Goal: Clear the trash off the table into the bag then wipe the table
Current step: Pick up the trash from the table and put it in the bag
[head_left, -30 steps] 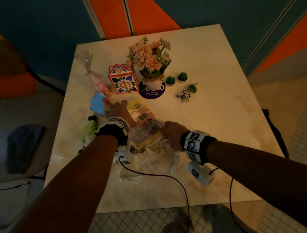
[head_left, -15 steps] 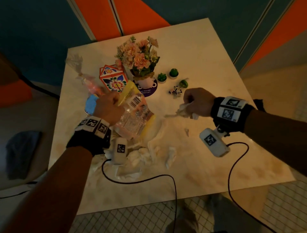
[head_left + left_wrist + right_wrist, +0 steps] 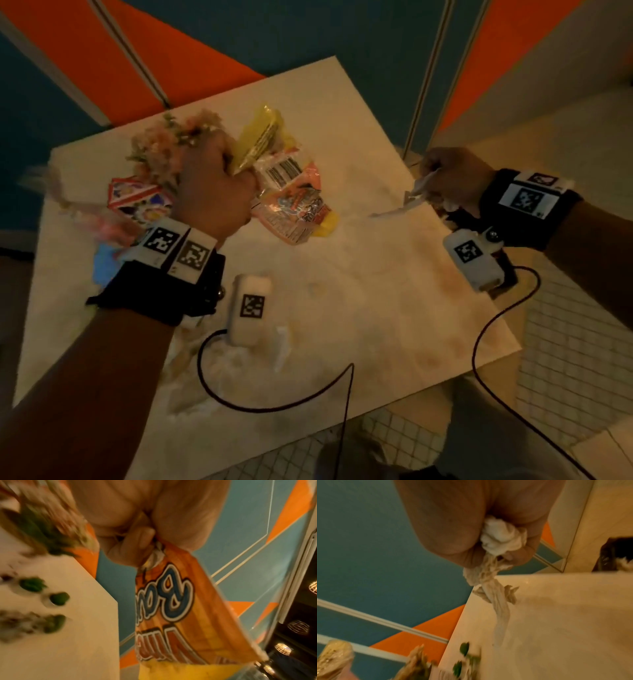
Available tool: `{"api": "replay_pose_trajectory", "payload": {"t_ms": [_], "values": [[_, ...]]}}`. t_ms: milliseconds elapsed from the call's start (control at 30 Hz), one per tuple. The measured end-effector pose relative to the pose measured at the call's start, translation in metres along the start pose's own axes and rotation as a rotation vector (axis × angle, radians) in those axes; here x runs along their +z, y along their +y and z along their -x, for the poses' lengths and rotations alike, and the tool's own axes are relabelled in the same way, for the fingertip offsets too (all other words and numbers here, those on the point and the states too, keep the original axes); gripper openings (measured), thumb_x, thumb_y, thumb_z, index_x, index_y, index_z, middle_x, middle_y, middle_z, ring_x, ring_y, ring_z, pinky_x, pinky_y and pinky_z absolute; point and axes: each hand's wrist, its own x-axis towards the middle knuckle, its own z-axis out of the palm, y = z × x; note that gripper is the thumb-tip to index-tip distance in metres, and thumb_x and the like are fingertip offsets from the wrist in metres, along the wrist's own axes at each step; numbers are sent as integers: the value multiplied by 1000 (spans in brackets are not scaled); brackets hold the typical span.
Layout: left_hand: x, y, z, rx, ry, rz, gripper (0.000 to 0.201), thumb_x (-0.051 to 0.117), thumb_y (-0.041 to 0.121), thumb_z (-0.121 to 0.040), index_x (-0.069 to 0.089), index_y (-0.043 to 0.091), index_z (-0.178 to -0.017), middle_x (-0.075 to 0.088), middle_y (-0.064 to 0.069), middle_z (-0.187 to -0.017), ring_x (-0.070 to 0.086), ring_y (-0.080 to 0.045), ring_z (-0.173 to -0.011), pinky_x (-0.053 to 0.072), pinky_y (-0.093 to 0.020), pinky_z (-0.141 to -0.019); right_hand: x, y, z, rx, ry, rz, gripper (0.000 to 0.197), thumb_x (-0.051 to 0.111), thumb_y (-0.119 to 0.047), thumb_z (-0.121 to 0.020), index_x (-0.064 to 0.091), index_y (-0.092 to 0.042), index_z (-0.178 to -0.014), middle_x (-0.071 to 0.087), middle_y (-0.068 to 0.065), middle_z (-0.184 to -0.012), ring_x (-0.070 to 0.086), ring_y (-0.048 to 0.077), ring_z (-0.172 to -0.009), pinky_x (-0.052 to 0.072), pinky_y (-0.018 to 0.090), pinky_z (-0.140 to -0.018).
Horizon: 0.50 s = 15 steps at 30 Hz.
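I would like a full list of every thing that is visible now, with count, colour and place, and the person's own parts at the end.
Crinkly orange and yellow snack wrappers: a bunch, lifted above the table centre, in the left grip.
Crumpled white tissue: one, a tail hanging, in the right grip.
Loose white tissues: several, near table edge.
Pink artificial flower bouquet: one, far left.
Patterned red-edged box: one, left.
Small green plants: about three, blurred, far side.
Cream marble table: one.
Black bag: one, dark, beyond the right table edge.
Left hand: grips wrappers.
Right hand: grips tissue.
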Motion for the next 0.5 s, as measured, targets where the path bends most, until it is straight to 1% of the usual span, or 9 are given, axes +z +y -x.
{"api": "replay_pose_trajectory", "payload": {"t_ms": [67,133,167,267,300,367,400,433,500], "values": [[38,27,-7,30,-50,-35,10,56,11,-78,55,13,-87,61,-9,-85,63,-29,-75,56,-46,-57,-33,24,-5,37,20,61,29,49,10,-86,41,-12,-68,43,10,-57,38,16,-39,29,21,-40],[79,53,-12,10,-144,-38,6,56,12,-83,52,17,-84,58,-2,-80,61,-22,-71,56,-34,-50,-61,52,-11,81,7,111,28,52,10,-83,43,-12,-69,42,12,-60,35,21,-48,31,27,-46],[102,65,-14,-2,-185,-11,9,56,12,-85,51,18,-82,56,-1,-78,61,-22,-70,55,-33,-47,-74,67,-15,101,-1,132,27,54,9,-83,44,-11,-68,43,13,-60,36,22,-50,33,28,-48],[171,96,-20,26,-271,37,7,58,10,-83,52,12,-81,57,-6,-75,63,-31,-70,54,-42,-50,-108,111,-31,182,-44,163,27,54,10,-83,48,-9,-63,47,12,-60,40,22,-52,37,29,-51],[195,103,-22,0,-299,45,6,58,9,-83,53,10,-81,59,-8,-76,63,-31,-70,54,-42,-50,-117,126,-37,205,-55,164,29,55,9,-83,49,-9,-62,48,12,-60,41,22,-52,37,29,-52],[240,116,-28,-90,-368,69,10,58,8,-84,52,14,-78,61,-8,-81,65,-28,-70,57,-38,-50,-134,153,-49,249,-75,165,30,58,6,-84,50,-10,-60,48,11,-58,43,23,-53,39,30,-53],[262,121,-32,-119,-400,73,11,58,9,-84,53,16,-79,63,-7,-86,66,-28,-75,59,-39,-56,-140,165,-54,277,-91,160,30,58,6,-85,50,-9,-60,48,11,-58,43,23,-53,40,30,-53],[282,126,-35,-146,-433,58,8,58,10,-85,55,18,-83,64,-7,-91,66,-28,-82,59,-43,-66,-145,179,-61,301,-107,150,30,57,6,-86,50,-9,-60,48,11,-59,43,23,-54,40,29,-54],[322,130,-41,-195,-495,5,11,57,12,-87,59,16,-96,65,-6,-102,64,-27,-94,56,-42,-83,-150,208,-73,340,-148,146,32,53,5,-88,48,-10,-61,47,11,-62,42,23,-57,40,33,-59]]}}
